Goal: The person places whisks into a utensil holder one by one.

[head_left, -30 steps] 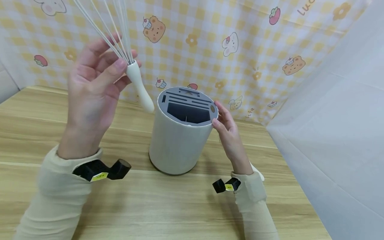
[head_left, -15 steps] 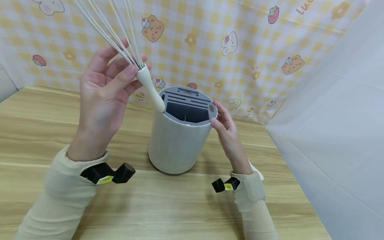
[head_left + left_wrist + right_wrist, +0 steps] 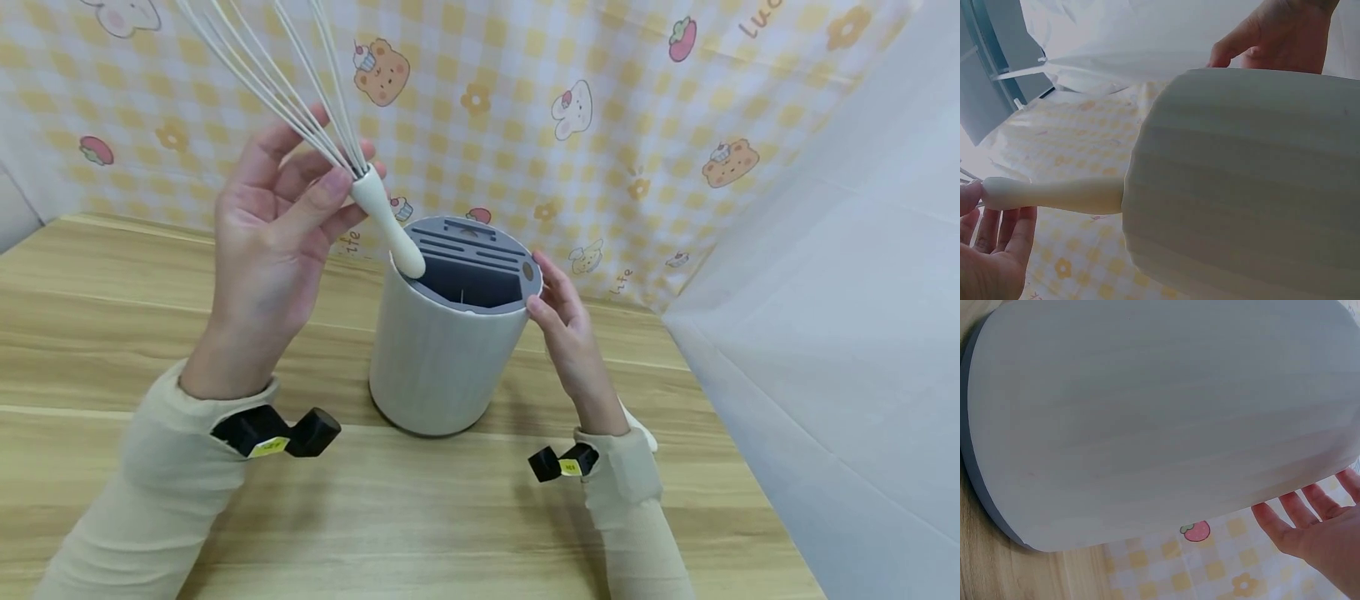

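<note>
My left hand [image 3: 273, 229] pinches a whisk [image 3: 386, 218] where its white handle meets the wires, thumb in front and fingers behind. The whisk slants, wires up and to the left, handle end over the left part of the large opening in a knife holder [image 3: 438, 358]. That holder is a cream cylinder with a grey slotted top, upright on the table. In the left wrist view the handle [image 3: 1066, 194] reaches the holder's rim. Resting on the holder's upper right side, my right hand [image 3: 572, 333] has its thumb and fingers spread; its fingertips [image 3: 1266, 515] touch the wall.
The holder's top has several narrow slots and a round hole behind and beside the opening. A white object [image 3: 639, 427] lies partly hidden behind my right wrist. Behind the wooden table [image 3: 420, 517] hangs a checked cloth [image 3: 480, 150]; a white sheet [image 3: 817, 275] hangs at the right.
My left hand has moved right with the whisk, bringing its handle end from left of the holder to over the opening. My right hand has stayed on the holder.
</note>
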